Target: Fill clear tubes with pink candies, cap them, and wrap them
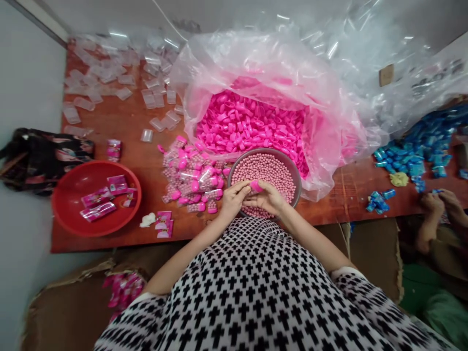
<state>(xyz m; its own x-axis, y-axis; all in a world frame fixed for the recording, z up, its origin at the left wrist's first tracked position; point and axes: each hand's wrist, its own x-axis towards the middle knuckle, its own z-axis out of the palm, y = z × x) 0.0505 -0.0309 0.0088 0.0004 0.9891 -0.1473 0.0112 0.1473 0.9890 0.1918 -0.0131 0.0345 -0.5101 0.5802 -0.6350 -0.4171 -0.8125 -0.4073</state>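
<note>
My left hand (234, 199) and my right hand (269, 199) meet over the front of a grey bowl (298, 187) of small pink beads (263, 170). My right hand is closed on a bright pink plastic cap (256, 185). The fingertips of my left hand are pinched together right beside the cap; what lies between them is hidden. Left of the bowl is a heap of clear bead-filled containers with pink caps (195, 178). Behind it, a large open plastic bag (321, 112) holds many loose pink plastic pieces (248, 122).
A red basin (133, 214) with several pink packets stands at the left, near dark floral cloth (47, 151). Empty clear containers (109, 73) are scattered at the back left. On the right, another person's hands (438, 202) work near blue wrapped pieces (413, 146).
</note>
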